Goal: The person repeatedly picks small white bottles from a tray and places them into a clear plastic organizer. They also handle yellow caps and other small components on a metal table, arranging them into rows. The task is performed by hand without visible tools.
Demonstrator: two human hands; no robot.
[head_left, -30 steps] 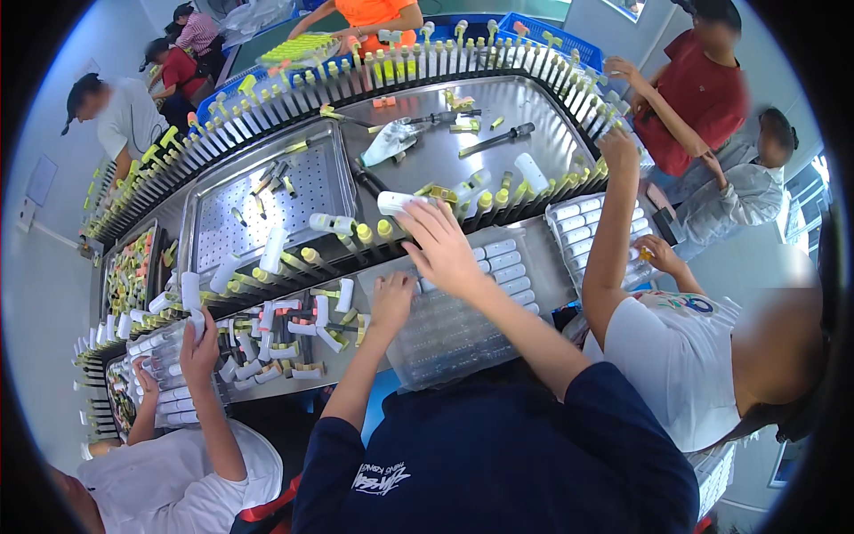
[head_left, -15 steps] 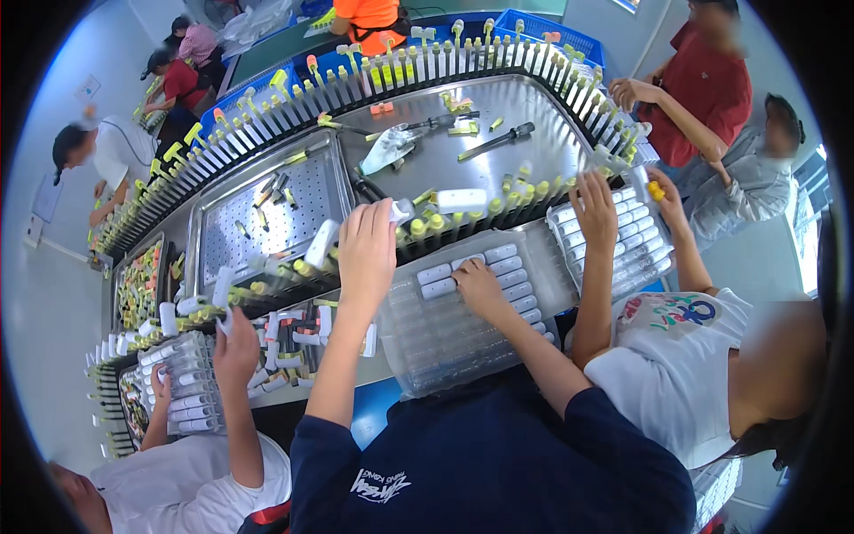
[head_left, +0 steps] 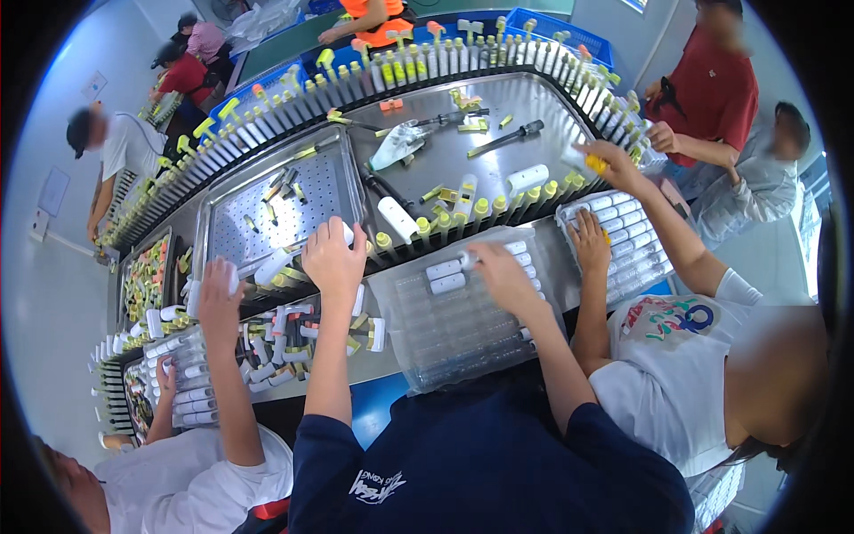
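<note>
My left hand [head_left: 334,267] is closed at the near row of holders. A white rounded plastic cap [head_left: 348,233] shows between its fingertips. Over the clear plastic tray [head_left: 418,329], my right hand [head_left: 507,285] has its fingers bent together on a small white cap [head_left: 467,260]; the hand blurs slightly. In the tray below lie a few white caps [head_left: 447,283], and more sit along its right side, partly behind my right hand. Yellow-topped tubes [head_left: 481,210] stand upright in the row just beyond the tray. One white cap [head_left: 397,219] leans across that row.
A metal tray [head_left: 427,169] beyond the row holds a glove [head_left: 398,145] and dark tools. To its left is a perforated tray [head_left: 267,236]. Loose white and orange parts [head_left: 285,338] lie left of my left forearm. Co-workers' hands reach in at left [head_left: 218,298] and right [head_left: 592,240].
My left hand has moved left and a little down along the row. My right hand has lifted off the caps in the tray and shifted right. The co-worker's far arm at right has reached forward.
</note>
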